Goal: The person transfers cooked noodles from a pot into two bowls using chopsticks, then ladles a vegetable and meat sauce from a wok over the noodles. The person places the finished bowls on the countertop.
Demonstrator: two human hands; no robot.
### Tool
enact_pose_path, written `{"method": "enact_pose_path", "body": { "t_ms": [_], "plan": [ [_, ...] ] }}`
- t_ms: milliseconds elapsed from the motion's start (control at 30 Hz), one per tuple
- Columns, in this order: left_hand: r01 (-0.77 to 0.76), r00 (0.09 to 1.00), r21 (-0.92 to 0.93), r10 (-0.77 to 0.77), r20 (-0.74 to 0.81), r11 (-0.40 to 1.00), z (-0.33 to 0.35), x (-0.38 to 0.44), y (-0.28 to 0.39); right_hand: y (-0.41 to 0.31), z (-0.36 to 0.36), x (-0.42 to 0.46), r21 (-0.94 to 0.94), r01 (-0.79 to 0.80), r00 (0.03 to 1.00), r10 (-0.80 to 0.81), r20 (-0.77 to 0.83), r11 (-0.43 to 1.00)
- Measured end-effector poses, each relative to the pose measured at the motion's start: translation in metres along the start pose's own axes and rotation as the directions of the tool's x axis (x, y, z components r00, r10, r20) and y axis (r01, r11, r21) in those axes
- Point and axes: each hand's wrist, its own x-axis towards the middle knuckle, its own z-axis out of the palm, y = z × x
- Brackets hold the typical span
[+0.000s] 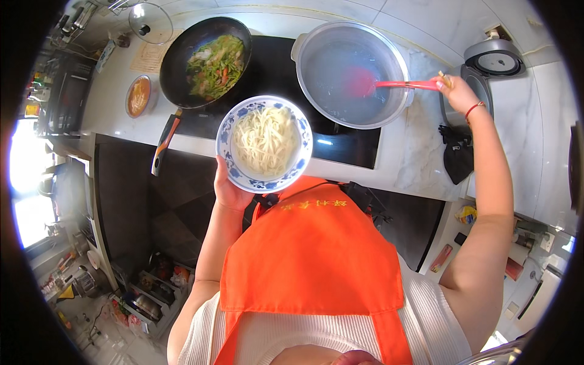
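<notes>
My left hand (230,189) grips the lower left rim of a blue-and-white patterned bowl (224,137), holding it up before the stove's front edge. Pale noodles (264,141) lie heaped inside. Over on the right, my right hand (458,96) is closed around the red handle of a utensil (406,85) and the ends of what look like wooden chopsticks (445,78). The utensil's pink-red head is under the cloudy liquid in a large metal pot (315,102), so its exact shape is blurred. The pot stands on the right of the black cooktop (273,59).
A black frying pan (175,75) with cooked green vegetables (216,68) sits on the left; its handle (164,143) juts over the counter edge. Beside it are a small bowl (138,96) and a glass lid (150,23). An open-lidded rice cooker (495,59) and a black pouch (457,159) are at right.
</notes>
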Motion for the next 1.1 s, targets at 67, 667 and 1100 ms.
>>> {"method": "enact_pose_path", "body": {
  "t_ms": [67,667,1100],
  "plan": [
    [0.001,1.0,-0.002,-0.001,0.011,1.0,-0.003,0.0,0.001,0.003,0.032,-0.005,0.123,0.056,0.998,-0.053,-0.024,0.991],
    [0.016,1.0,0.027,-0.016,-0.004,1.0,0.008,0.002,0.003,0.017,0.089,-0.044,0.695,0.048,0.966,0.145,-0.216,0.717],
    [-0.019,1.0,0.012,0.019,0.025,1.0,0.012,0.001,-0.002,-0.015,0.035,-0.054,0.312,-0.09,0.991,0.115,-0.064,0.946]
  ]
}}
